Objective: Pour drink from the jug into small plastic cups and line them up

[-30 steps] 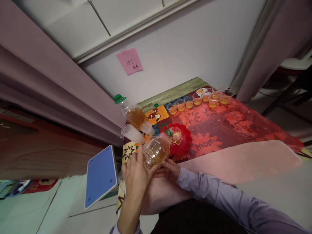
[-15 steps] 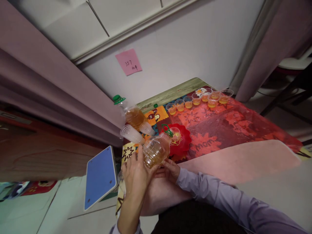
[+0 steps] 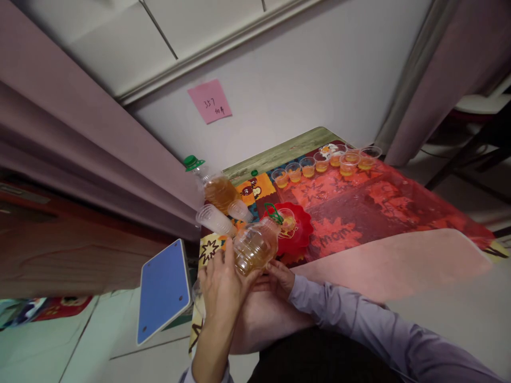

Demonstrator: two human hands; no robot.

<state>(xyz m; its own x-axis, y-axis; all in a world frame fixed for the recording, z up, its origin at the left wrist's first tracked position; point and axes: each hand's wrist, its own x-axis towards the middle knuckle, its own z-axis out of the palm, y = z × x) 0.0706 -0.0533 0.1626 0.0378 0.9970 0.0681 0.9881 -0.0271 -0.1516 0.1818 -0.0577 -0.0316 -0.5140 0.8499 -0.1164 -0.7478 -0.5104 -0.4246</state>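
A clear plastic bottle [image 3: 256,247] of amber liquid lies tilted, its mouth pointing up and right over a small cup [image 3: 287,219] on a red scalloped plate [image 3: 304,234]. Some liquid shows in that cup. My left hand [image 3: 223,282] is wrapped round the near left end of the bottle. At its lower right side, my right hand [image 3: 278,276] grips the bottle with its fingers beneath. A green handle loop [image 3: 273,213] sits at the bottle's neck.
Several small cups [image 3: 308,167] with amber liquid line the table's back. Behind my left hand are a larger bottle with a green cap [image 3: 219,191], a stack of clear cups [image 3: 215,219] and a green cap [image 3: 254,173]. A blue board [image 3: 164,291] stands at the left.
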